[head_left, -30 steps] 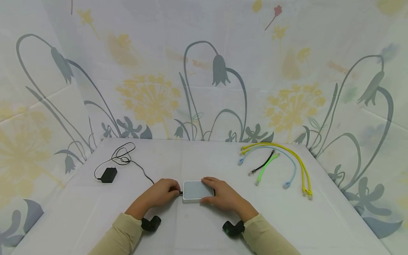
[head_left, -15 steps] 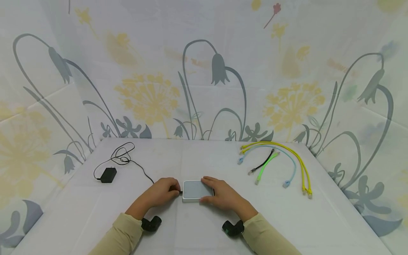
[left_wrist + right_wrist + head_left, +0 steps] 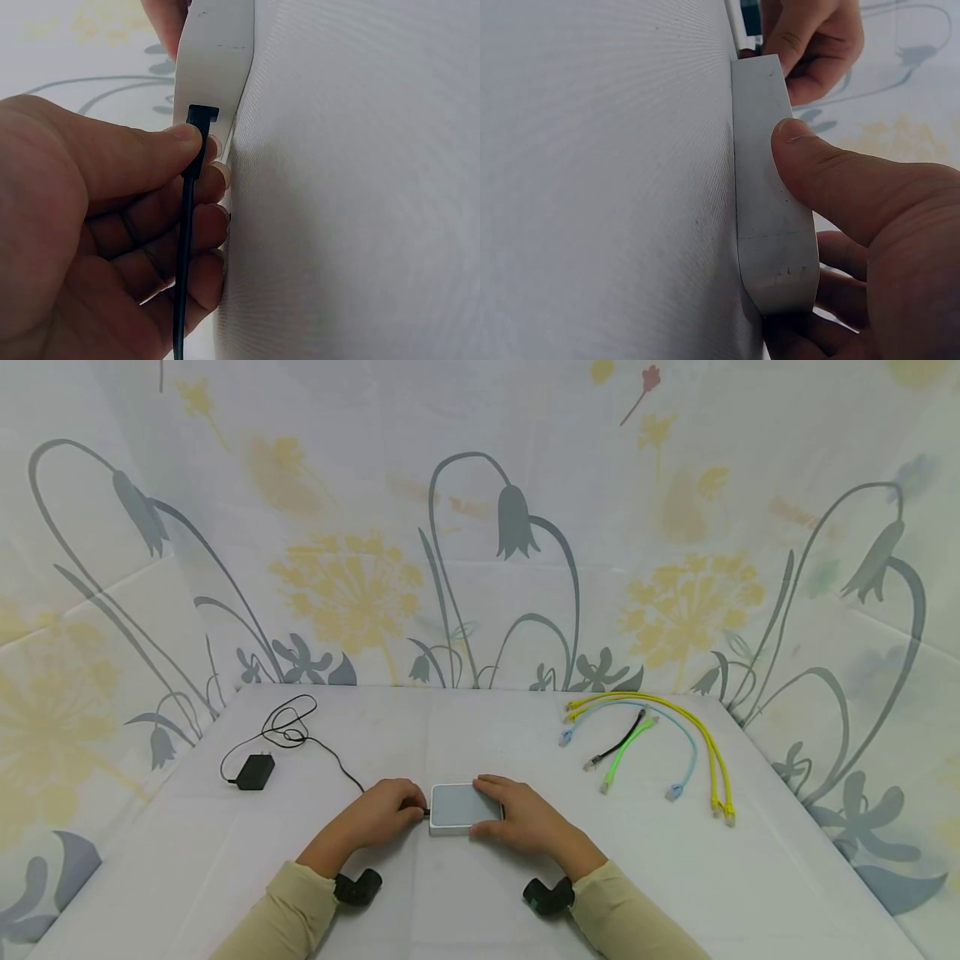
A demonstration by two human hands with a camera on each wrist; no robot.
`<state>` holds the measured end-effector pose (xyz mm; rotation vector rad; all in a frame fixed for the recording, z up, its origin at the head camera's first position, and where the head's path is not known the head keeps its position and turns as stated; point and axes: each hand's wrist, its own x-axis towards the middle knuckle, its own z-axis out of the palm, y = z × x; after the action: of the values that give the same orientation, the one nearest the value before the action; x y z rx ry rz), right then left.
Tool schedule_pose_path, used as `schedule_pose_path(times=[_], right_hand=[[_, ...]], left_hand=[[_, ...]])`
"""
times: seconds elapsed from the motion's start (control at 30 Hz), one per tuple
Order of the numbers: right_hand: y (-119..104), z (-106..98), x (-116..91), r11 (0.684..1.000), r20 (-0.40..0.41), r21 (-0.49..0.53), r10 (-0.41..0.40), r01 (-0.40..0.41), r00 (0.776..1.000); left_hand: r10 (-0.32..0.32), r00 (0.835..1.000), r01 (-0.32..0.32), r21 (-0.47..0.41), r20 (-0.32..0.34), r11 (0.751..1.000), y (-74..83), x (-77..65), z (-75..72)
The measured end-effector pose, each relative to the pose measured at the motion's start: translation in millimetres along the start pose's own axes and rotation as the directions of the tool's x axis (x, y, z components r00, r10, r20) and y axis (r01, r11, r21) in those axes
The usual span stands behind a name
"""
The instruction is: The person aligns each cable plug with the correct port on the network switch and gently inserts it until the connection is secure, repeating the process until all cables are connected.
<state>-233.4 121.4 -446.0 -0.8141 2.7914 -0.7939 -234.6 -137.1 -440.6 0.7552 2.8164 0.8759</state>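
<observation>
At the middle of the table lies a flat white box with a grey top (image 3: 457, 806), perhaps a small network device. My left hand (image 3: 381, 814) pinches the black plug (image 3: 193, 165) of a thin cable between thumb and fingers. The plug's tip sits at a dark port in the box's left side; how deep it goes I cannot tell. My right hand (image 3: 528, 818) grips the box's right end, thumb on the near side and fingers round the far side and end. The cable (image 3: 341, 762) runs back from my left hand to a black power adapter (image 3: 256, 772).
At the right lie several network cables: yellow ones (image 3: 693, 727), a light blue one (image 3: 688, 743), a short black one (image 3: 618, 746) and a short green one (image 3: 626, 757). A flower-printed cloth (image 3: 360, 527) stands behind the white table (image 3: 465, 910).
My left hand has shifted very slightly right, closer to the box. The right hand and the box stay in place, apart from a tiny drift of the head view.
</observation>
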Motion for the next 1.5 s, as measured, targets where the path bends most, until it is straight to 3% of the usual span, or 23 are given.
schedule_pose_path(times=[0.43, 0.8, 1.2, 1.5], right_hand=[[-0.8, -0.7, 0.4, 1.000, -0.007, 0.008, -0.005, 0.005, 1.000], [-2.6, -1.5, 0.4, 1.000, -0.012, 0.024, 0.004, -0.004, 1.000], [0.0, 0.9, 0.4, 1.000, -0.024, 0.023, -0.002, 0.002, 1.000], [2.9, 0.5, -1.2, 1.000, -0.020, 0.031, -0.004, 0.004, 1.000]], left_hand=[[0.007, 1.000, -0.007, 0.000, -0.028, 1.000, 2.6, 1.4, 3.4], [0.014, 0.999, -0.011, 0.091, -0.032, 0.996, 6.6, 3.4, 4.7], [-0.029, 0.999, 0.030, 0.015, -0.027, 0.999, 3.5, 3.4, 7.5], [-0.027, 0.999, 0.028, 0.029, -0.035, 0.999, 5.0, 2.6, 3.9]])
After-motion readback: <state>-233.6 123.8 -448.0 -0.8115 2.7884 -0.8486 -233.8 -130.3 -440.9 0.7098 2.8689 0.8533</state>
